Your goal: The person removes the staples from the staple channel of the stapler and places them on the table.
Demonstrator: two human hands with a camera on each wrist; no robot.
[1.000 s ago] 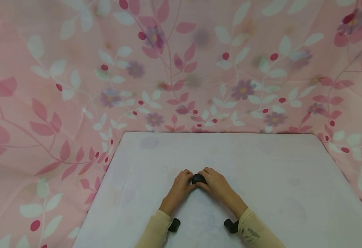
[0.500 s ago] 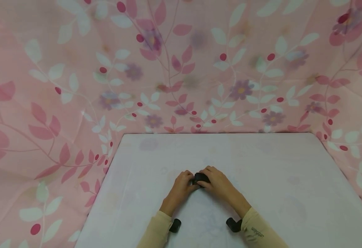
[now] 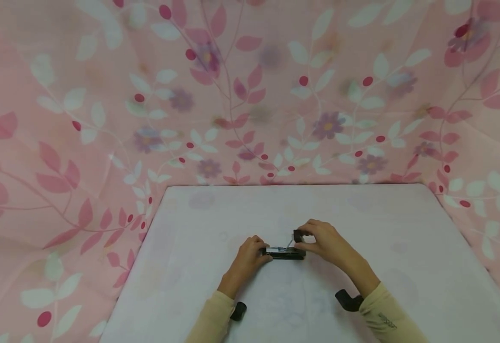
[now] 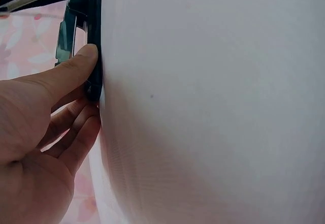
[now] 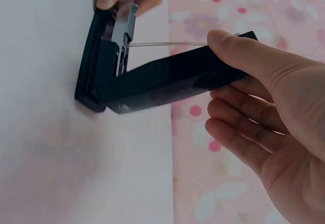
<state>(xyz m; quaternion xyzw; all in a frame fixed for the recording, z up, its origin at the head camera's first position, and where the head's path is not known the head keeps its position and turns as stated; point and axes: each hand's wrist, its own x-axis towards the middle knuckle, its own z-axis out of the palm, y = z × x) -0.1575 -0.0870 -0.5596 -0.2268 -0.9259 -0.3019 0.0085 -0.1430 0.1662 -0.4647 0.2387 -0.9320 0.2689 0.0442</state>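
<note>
One stapler base (image 3: pixel 287 256), pinched by the left hand (image 3: pixel 247 257), is pointed lengthwise toward the right hand (image 3: pixel 327 242), where its raised cover (image 5: pixel 172 77) is pinched.

Looking dim and muted; casting diffuse shadow across the worktop (image 4: pixel 228 56) beside the left hand (image 4: pixel 30 117); leaving the floral cloth (image 5: pixel 304 10) slightly blurred.

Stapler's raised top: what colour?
Black. The stapler's raised top shows best in the right wrist view.
</note>
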